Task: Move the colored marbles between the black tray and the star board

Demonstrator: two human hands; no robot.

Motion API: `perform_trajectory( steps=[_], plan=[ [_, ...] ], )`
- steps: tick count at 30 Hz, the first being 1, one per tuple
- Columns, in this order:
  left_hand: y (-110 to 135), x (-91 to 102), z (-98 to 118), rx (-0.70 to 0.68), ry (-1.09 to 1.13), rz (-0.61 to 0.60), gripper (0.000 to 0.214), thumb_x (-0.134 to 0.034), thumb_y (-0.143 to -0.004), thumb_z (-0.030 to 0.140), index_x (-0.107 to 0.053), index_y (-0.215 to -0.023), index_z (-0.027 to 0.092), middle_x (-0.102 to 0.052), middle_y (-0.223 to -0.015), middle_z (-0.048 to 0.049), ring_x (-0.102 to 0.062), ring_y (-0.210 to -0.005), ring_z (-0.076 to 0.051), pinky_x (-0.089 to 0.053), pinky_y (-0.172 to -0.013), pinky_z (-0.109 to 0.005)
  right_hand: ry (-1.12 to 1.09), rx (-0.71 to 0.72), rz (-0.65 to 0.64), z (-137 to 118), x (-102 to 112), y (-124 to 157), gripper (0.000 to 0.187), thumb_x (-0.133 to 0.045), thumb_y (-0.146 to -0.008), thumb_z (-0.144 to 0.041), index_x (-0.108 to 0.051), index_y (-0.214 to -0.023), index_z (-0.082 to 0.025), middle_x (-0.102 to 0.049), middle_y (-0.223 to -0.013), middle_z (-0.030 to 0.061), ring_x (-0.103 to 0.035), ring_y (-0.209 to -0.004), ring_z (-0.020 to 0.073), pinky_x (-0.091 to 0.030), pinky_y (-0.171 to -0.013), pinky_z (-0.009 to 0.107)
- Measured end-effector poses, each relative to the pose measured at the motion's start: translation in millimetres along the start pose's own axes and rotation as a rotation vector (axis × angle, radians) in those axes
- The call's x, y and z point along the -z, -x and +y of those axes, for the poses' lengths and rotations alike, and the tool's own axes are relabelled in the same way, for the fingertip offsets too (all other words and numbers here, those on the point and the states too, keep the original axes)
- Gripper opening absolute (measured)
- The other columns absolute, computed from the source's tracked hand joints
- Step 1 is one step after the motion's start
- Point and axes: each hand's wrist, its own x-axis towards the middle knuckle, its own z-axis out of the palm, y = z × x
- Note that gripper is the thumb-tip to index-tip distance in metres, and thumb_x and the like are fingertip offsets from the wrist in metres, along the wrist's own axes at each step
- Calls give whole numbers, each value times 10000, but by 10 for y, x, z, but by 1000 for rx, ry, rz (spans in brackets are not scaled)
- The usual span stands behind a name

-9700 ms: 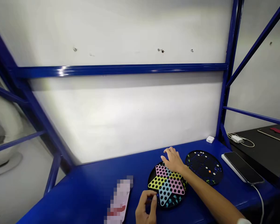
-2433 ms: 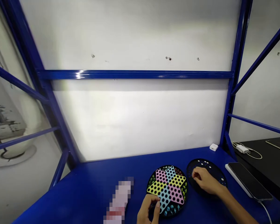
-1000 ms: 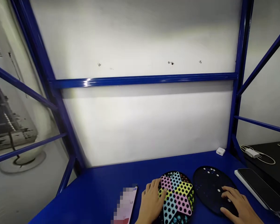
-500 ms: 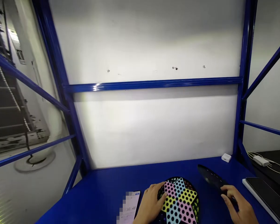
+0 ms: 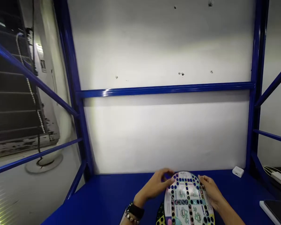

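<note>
- Two hands grip one round printed disc, tilted, face toward camera, above near edge of tabletop.
- Left hand: fingers curled on disc's left rim.
- Right hand: closed on right rim.
- Star board peeks out beneath disc.
- White adapter at far right corner; phone at right edge.

Blue desk inside blue steel frame, white wall behind, stairs at left, brightly lit.
</note>
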Motion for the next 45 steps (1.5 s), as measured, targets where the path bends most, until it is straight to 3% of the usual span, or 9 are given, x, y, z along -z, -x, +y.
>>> perform_trajectory(
  steps=[4, 7, 9, 13, 16, 22, 26, 33, 45],
  plan=[
    [253, -295, -475, 67, -72, 39, 513, -646, -797, 485, -627, -1247, 239, -678, -1176, -45, -606, -852, -187, -501, -793, -316, 128, 0, -43, 251, 68, 6, 418, -648, -721, -610, -453, -680, -243, -513, -629, -37, -503, -567, 140, -428, -542, 264],
    [441, -490, -787, 102, -69, 119, 441, -603, -836, 468, -642, -1203, 226, -686, -1136, -51, -609, -835, -182, -511, -793, -312, 402, 134, -32, 309, 87, 39, 279, -623, -741, -501, -526, -749, -239, -571, -726, -7, -555, -696, 173, -463, -648, 285],
    [561, -574, -879, 128, -119, 162, 384, -567, -865, 460, -654, -1165, 238, -692, -1114, -43, -616, -831, -179, -514, -805, -314, 590, 230, -24, 340, 70, 56, 217, -616, -727, -429, -552, -803, -236, -606, -792, 11, -580, -787, 194, -470, -732, 300],
    [734, -657, -853, 104, -266, 209, 379, -462, -925, 462, -634, -1200, 266, -695, -1114, -46, -643, -883, -200, -524, -862, -348, 764, 272, -9, 442, -16, 124, 156, -527, -785, -357, -544, -888, -241, -644, -891, 31, -610, -868, 203, -469, -790, 302],
    [799, -726, -849, 70, -319, 207, 429, -445, -930, 463, -594, -1282, 270, -656, -1259, -60, -624, -1102, -237, -489, -1010, -385, 859, 332, 26, 523, -73, 193, 165, -487, -829, -327, -566, -950, -246, -653, -993, 50, -613, -975, 216, -459, -855, 305],
    [869, -998, -1066, 127, -467, 136, 700, -383, -932, 589, -285, -1546, 267, -304, -1607, -52, -293, -1470, -310, -253, -1211, -521, 984, 311, 33, 533, -96, 274, 441, -423, -889, -323, -554, -1297, -217, -545, -1338, 117, -556, -1190, 245, -434, -973, 339],
    [874, -1076, -1078, 148, -530, 93, 744, -295, -948, 609, -184, -1570, 214, -137, -1637, -43, -192, -1503, -296, -214, -1231, -486, 1067, 251, -164, 413, -97, 353, 499, -428, -900, -429, -570, -1356, -285, -502, -1455, 56, -383, -1374, 303, -287, -1121, 464],
    [865, -1025, -957, 164, -520, 18, 801, -240, -936, 678, -160, -1570, 195, -116, -1626, -67, -147, -1511, -273, -161, -1238, -504, 1172, 249, -365, 248, -71, 506, 683, -490, -854, -576, -442, -1479, -306, -295, -1605, 12, -231, -1455, 331, -183, -1160, 527],
    [951, -1053, -918, 171, -473, 20, 830, -331, -905, 696, -203, -1567, 213, -81, -1632, -53, -115, -1516, -281, -125, -1243, -500, 1151, 258, -270, 292, -56, 550, 602, -459, -886, -494, -496, -1444, -271, -378, -1566, 22, -308, -1434, 280, -211, -1158, 465]
  ],
)
